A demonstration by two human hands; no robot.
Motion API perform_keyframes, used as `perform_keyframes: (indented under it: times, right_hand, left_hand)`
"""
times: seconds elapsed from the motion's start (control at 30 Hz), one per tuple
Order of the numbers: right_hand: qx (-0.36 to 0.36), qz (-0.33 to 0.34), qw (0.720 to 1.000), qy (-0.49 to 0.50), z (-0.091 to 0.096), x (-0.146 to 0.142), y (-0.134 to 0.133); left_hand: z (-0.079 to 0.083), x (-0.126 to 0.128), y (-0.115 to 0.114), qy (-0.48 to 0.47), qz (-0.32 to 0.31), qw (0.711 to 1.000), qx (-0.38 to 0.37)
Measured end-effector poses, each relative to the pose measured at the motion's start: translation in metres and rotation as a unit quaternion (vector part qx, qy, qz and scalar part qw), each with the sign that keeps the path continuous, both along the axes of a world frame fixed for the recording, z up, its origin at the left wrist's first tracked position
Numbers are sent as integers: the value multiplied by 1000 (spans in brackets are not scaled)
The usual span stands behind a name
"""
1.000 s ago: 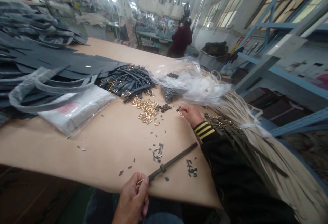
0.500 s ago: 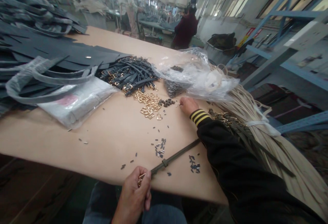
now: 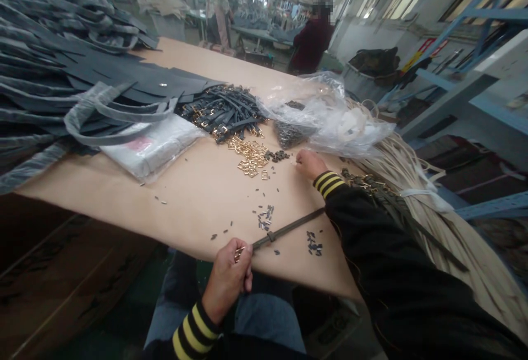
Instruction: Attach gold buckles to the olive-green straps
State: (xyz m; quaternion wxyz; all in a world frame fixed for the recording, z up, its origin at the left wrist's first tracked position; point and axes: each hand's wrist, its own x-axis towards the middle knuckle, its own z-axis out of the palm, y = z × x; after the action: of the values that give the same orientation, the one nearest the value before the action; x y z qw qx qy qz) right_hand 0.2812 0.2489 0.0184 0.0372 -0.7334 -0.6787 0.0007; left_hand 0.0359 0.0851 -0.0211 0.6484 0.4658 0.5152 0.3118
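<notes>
My left hand (image 3: 227, 279) is closed round the near end of an olive strap (image 3: 289, 228) that carries a gold buckle, at the table's near edge. The strap lies across the tan tabletop (image 3: 193, 195) toward my right sleeve. My right hand (image 3: 308, 163) reaches forward with fingers pinched on the table, beside small dark loops (image 3: 279, 155) and a pile of gold buckles (image 3: 249, 158); what it pinches is too small to make out. Small dark bits (image 3: 266, 218) lie scattered between the hands.
Dark straps with gold buckles (image 3: 225, 112) are heaped behind the loose buckles. Clear plastic bags (image 3: 330, 118) and a wrapped packet (image 3: 150, 145) lie nearby. Cream straps (image 3: 412, 184) hang off the right edge. Dark cut pieces (image 3: 61, 74) stack at left. Two people (image 3: 311, 41) stand beyond.
The view has shifted left and down, so both hands appear further right. My right hand stays near the dark loops with fingers pinched. My left hand keeps hold of the strap's end.
</notes>
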Motion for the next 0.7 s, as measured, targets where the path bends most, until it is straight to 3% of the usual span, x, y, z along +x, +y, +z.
perform_keyframes:
  times: [0.13,0.37,0.57,0.7]
  right_hand:
    - [9,52,998,39,11,-20,-41]
    - [17,96,979,181,8,-54,-120]
    - [5,144,934,327,7,-81,-159]
    - [-32,141,908,393,-2,-90,-176]
  left_hand:
    - [2,-1,-1,-2,-2,1000,12]
    - [4,0,-3,9,-5,1000,27]
    - [4,0,-5,6,0,999,39]
    - [1,0,-8,-3,7,998,58]
